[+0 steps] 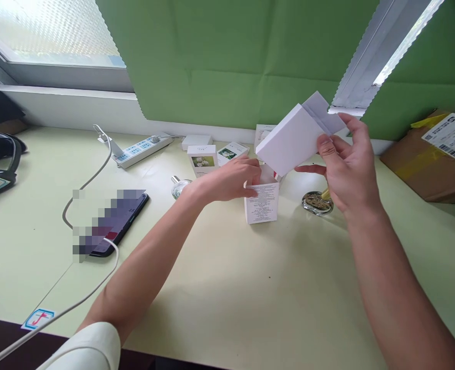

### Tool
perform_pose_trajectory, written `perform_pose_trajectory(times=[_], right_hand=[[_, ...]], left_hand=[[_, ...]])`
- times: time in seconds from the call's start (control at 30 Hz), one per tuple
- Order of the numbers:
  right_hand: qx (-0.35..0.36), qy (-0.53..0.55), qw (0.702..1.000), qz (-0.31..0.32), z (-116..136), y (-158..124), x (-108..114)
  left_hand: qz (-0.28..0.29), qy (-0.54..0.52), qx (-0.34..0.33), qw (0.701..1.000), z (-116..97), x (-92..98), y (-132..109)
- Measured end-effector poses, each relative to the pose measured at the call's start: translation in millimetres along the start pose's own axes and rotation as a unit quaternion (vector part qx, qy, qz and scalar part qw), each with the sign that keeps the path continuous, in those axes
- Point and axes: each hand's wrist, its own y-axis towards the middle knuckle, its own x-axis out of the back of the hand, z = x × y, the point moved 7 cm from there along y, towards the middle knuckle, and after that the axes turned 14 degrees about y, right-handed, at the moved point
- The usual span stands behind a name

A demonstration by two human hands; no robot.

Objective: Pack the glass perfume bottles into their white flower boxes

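My left hand (233,180) is closed on the rim of a small white carton (262,204), which stands upright on the table with fine print on its near side. Its top is open. In my right hand (348,167) is a plain white folded cardboard insert (289,137), tilted and raised above the carton, with a flap at its upper end. Below that hand a round glass bottle (317,203) with a gold-coloured neck rests on the table. Another clear glass bottle (177,188) with a silver top lies partly hidden behind my left forearm.
Small white boxes with pictures (203,160) stand at the back, near a power strip (145,150). A phone (121,226) with a white cable lies left, and headphones (0,169) farther left. A brown cardboard box (423,174) stands right. Green covering (243,61) hangs behind.
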Motion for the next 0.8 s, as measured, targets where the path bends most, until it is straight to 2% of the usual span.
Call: perform_pose_trajectory(times=[0.17,0.3,0.8], right_hand=[[0.013,0.028,1.000,-0.005,3.7,-3.7,-7.4],[0.024,0.030,0.999,-0.012,7.3,-4.1,-7.8],[0.002,0.030,0.999,0.039,-4.7,0.0,-3.9]], left_hand=[[-0.037,0.065,-0.036,0.997,-9.2,1.1,2.1],[-0.042,0.099,-0.052,0.993,-14.2,-3.4,2.3],[-0.047,0.168,-0.038,0.984,-20.0,-13.9,1.5]])
